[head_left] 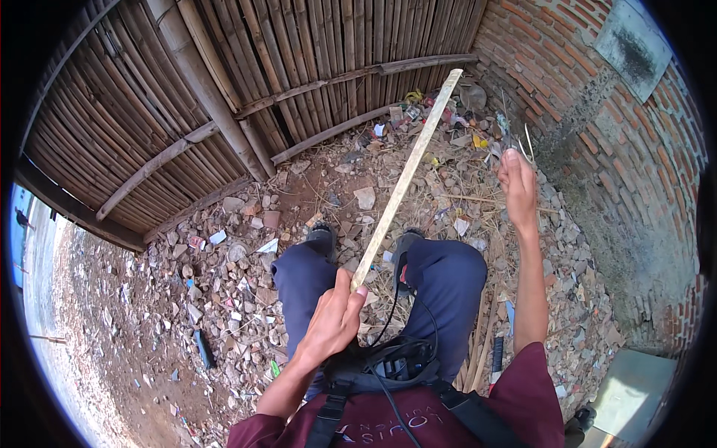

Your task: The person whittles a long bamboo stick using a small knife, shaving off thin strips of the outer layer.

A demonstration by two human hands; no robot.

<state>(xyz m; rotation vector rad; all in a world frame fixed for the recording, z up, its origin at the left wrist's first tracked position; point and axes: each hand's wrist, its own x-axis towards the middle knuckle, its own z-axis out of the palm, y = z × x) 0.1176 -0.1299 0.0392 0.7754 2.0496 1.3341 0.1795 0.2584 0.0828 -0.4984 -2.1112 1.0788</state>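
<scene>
My left hand (334, 319) is closed round the lower end of a long, flat, pale bamboo strip (407, 175). The strip slants up and away to the right, its far end near the foot of the fence. Raised on the right, my right hand (517, 183) is closed on something thin and greyish that points away; it is seen nearly edge-on, so its kind is unclear. A thin pale sliver (529, 142) shows beside those fingers. The right hand is apart from the strip. Both my legs (448, 284) are bent beneath the strip.
Bamboo fencing (314, 67) stands ahead and left, a brick wall (597, 149) at right. Rubble and litter (239, 299) cover the ground. Several sticks (484, 328) and a dark handle (497, 355) lie by my right leg. A flat grey panel (635, 388) sits lower right.
</scene>
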